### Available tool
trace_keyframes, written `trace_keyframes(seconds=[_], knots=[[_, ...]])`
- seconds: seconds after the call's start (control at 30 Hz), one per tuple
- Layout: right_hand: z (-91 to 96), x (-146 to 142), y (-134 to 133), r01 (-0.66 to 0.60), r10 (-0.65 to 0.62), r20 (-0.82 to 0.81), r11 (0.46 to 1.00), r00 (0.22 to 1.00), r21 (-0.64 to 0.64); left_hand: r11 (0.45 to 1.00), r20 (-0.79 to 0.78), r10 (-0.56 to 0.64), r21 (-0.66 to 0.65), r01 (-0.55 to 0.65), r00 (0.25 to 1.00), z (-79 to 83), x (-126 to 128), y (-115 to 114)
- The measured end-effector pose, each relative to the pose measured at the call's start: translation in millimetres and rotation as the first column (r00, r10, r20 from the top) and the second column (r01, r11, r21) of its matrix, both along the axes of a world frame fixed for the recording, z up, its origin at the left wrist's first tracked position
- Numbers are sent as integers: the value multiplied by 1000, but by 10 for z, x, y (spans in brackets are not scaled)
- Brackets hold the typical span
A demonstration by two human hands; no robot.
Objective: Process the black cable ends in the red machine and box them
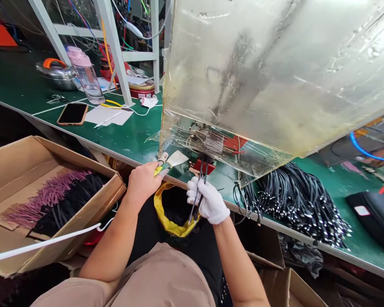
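Head view: left hand curled shut around a yellow-handled tool at the bench edge; right hand, in a white knit glove, pinching thin dark rods upright, both held low beneath a scuffed, hanging clear plastic sheet, seemingly a shield. Glossy black cables heaped within reach on the green bench; pink and black sleeves laid in rows in a cardboard box alongside.

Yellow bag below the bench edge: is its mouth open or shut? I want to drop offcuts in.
Open. The yellow bag has its rim spread in a loop around a dark interior, just below the bench edge.
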State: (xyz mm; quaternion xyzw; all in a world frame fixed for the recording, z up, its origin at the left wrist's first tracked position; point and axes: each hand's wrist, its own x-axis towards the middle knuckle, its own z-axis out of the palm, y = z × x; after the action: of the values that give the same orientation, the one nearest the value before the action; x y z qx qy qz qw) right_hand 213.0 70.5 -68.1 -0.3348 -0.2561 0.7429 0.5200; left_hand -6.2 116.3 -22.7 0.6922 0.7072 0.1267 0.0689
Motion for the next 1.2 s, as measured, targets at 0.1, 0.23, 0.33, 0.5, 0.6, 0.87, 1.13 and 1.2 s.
trace_keyframes(seconds=[0.1, 0.23, 0.33, 0.5, 0.6, 0.87, 1.13, 1.2], knots=[[105, -17, 306, 48, -47, -39, 999, 998, 25, 1000, 3, -3, 13, 2, 1000, -48, -11, 3], [145, -53, 548, 46, -45, -136, 999, 990, 5, 1000, 2, 20, 9, -20, 1000, -64, -56, -12], [169, -79, 623, 66, -71, -148, 997, 986, -41, 1000, 12, 12, 27, -13, 1000, -68, -68, -25], [231, -106, 697, 94, -107, -116, 989, 988, -115, 998, 57, 4, 62, -8, 998, -96, -54, -21], [259, -114, 727, 116, -138, -114, 976, 984, -186, 999, 67, -3, 39, 0, 998, -97, -49, -16], [208, -74, 786, 101, -123, -96, 975, 988, -200, 997, 118, -49, 66, 41, 992, -268, 69, 152], [351, 155, 362, 8, -6, 206, 1000, 979, -6, 965, 143, -234, 152, 213, 962, -391, 300, 217], [485, 408, 136, 57, -73, 358, 997, 931, 54, 918, 217, -367, 241, 315, 905, -288, 357, 104]])
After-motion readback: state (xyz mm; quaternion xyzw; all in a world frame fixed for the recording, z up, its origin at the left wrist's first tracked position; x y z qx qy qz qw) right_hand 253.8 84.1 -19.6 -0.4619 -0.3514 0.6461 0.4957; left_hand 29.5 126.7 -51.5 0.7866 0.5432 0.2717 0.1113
